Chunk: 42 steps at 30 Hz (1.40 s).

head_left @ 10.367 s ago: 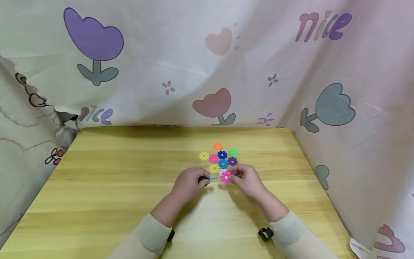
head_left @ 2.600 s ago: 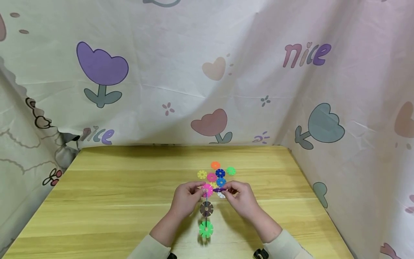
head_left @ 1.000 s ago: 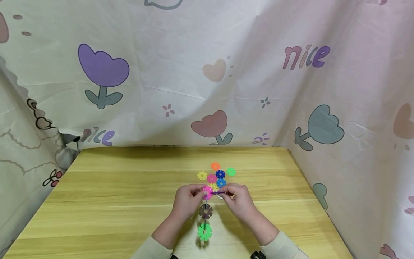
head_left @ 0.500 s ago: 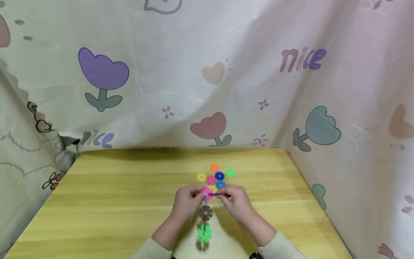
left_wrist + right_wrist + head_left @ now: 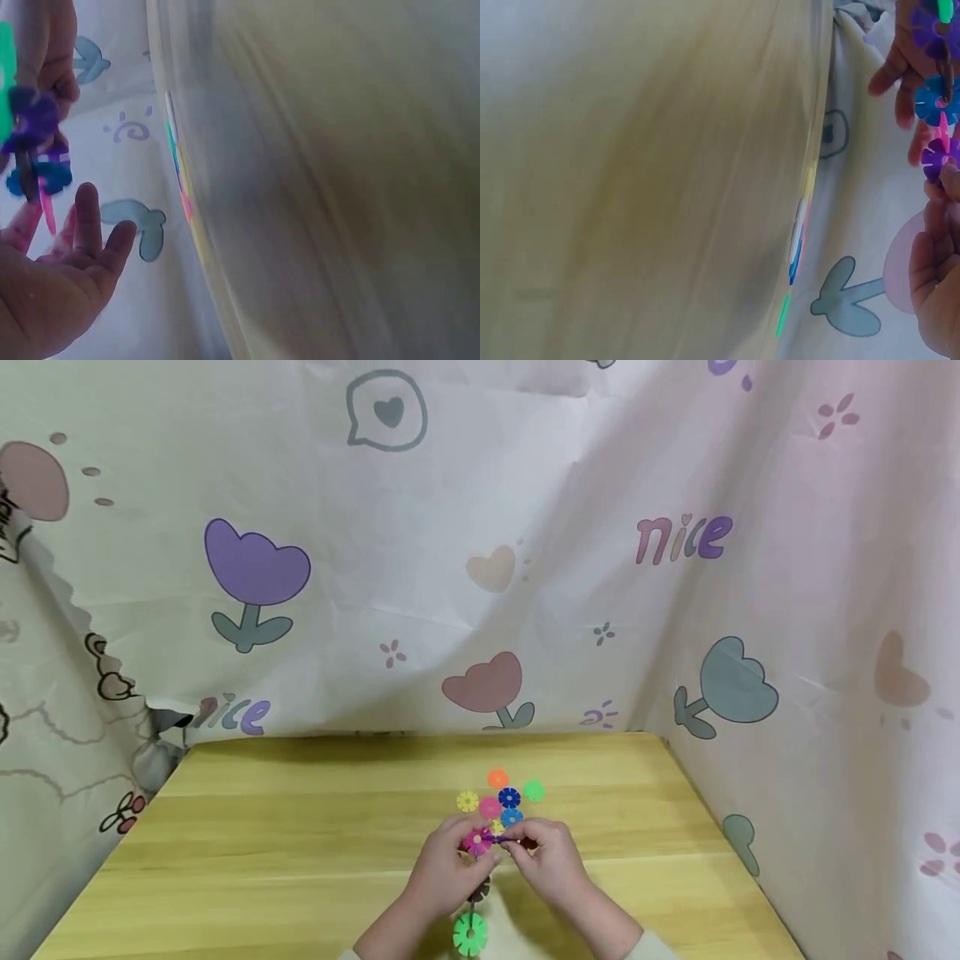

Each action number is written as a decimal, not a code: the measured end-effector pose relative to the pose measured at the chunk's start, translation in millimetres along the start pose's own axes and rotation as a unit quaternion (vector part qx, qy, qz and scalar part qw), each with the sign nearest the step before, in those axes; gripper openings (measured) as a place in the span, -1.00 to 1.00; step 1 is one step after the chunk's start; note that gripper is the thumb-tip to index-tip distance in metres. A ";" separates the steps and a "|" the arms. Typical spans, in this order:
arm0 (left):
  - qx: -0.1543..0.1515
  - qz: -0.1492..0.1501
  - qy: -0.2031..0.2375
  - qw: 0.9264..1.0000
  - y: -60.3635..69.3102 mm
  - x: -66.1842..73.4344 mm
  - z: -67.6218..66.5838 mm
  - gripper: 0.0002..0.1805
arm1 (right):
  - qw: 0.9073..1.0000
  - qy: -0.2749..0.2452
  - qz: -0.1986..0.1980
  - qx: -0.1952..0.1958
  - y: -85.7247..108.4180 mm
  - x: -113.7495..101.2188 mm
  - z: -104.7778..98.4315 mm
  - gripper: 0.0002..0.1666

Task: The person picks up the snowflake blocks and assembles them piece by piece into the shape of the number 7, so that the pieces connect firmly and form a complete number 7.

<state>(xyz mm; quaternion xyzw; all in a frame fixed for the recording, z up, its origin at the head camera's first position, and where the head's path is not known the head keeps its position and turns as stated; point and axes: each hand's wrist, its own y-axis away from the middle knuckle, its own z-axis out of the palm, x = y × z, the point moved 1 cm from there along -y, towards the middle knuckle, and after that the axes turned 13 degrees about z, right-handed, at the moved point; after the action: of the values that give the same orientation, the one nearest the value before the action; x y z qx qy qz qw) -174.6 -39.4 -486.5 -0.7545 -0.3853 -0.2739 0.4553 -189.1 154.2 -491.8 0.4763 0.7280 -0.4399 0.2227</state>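
Note:
A chain of slotted interlocking discs is held up between both hands above the table. Its near end is a green disc [image 5: 470, 934]; then come a purple one, a brown disc [image 5: 482, 889], a blue disc [image 5: 930, 100] and a pink disc [image 5: 477, 840]. My left hand [image 5: 444, 870] holds the pink disc, its index finger along the upper rim and its thumb lower, partly covering the brown one. My right hand [image 5: 551, 860] pinches an edge-on purple disc [image 5: 936, 159] between thumb and index finger. That disc meets the pink disc's right rim.
Loose discs lie flat just beyond the hands: orange [image 5: 498, 779], green [image 5: 533, 791], yellow [image 5: 467, 801], pink [image 5: 490, 807], dark blue [image 5: 509, 797] and light blue [image 5: 512, 818]. A wooden table [image 5: 300, 827] is backed by a printed curtain [image 5: 360, 568].
Since the oldest frame, the pink and purple discs have joined the chain. Within the last half second my left thumb has slid down off the pink disc's middle. The head view has tilted up.

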 end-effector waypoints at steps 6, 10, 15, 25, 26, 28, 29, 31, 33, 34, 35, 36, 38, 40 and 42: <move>0.041 -0.039 -0.014 0.998 3.0 -1.1 3.7 -0.90 | 0.998 0.045 0.022 -0.026 1.3 2.2 -0.5 -0.84; 0.072 -0.094 -0.008 0.993 2.4 -4.2 -2.9 -0.94 | 0.980 0.157 0.114 -0.037 -5.1 11.0 -11.4 -0.80; 0.089 -0.125 -0.019 0.988 -1.5 -7.8 -9.7 -0.95 | 0.947 0.261 0.174 -0.073 -16.2 23.8 -20.6 -0.70; 0.085 -0.128 -0.020 0.988 -4.5 -10.4 -11.0 -0.96 | 0.924 0.303 0.190 -0.135 -24.0 29.6 -0.1 -0.61; 0.086 -0.128 -0.020 0.988 -4.1 -10.6 -11.0 -0.96 | 0.923 0.302 0.192 -0.142 -23.8 30.0 1.9 -0.63; 0.090 -0.127 -0.023 0.988 -3.1 -11.0 -10.8 -0.95 | 0.923 0.292 0.198 -0.152 -23.3 30.7 4.7 -0.68; 0.091 -0.123 -0.025 0.988 -2.9 -11.0 -10.6 -0.95 | 0.925 0.286 0.198 -0.154 -23.1 30.7 5.2 -0.69; 0.092 -0.110 -0.024 0.989 -2.8 -11.3 -10.3 -0.94 | 0.930 0.262 0.205 -0.153 -23.1 30.5 5.2 -0.68; 0.089 -0.105 -0.015 0.990 -2.7 -11.4 -9.6 -0.94 | 0.935 0.238 0.217 -0.152 -22.3 30.9 4.2 -0.65; 0.087 -0.105 -0.008 0.991 -2.6 -11.4 -9.4 -0.95 | 0.935 0.230 0.222 -0.152 -21.8 31.0 3.5 -0.64; 0.085 -0.107 -0.003 0.991 -2.3 -11.9 -9.1 -0.95 | 0.936 0.222 0.226 -0.152 -21.1 30.7 2.6 -0.63; 0.084 -0.110 0.001 0.990 -2.0 -12.4 -9.1 -0.95 | 0.937 0.216 0.228 -0.152 -20.3 30.5 1.9 -0.62; 0.083 -0.116 0.001 0.990 -1.8 -12.9 -9.3 -0.95 | 0.941 0.209 0.221 -0.148 -18.5 28.6 0.1 -0.62; 0.083 -0.118 -0.004 0.990 -1.6 -13.9 -9.5 -0.95 | 0.947 0.202 0.206 -0.143 -16.6 26.6 -0.8 -0.67; 0.081 -0.115 -0.014 0.990 -1.4 -14.9 -9.1 -0.95 | 0.954 0.192 0.188 -0.136 -14.1 24.9 -1.5 -0.72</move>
<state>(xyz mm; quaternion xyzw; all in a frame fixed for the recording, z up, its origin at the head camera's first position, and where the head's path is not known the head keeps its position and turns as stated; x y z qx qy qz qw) -184.5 -52.0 -493.3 -0.6692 -0.4971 -0.2817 0.4750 -212.6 165.6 -503.5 0.6451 0.7072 -0.1876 0.2203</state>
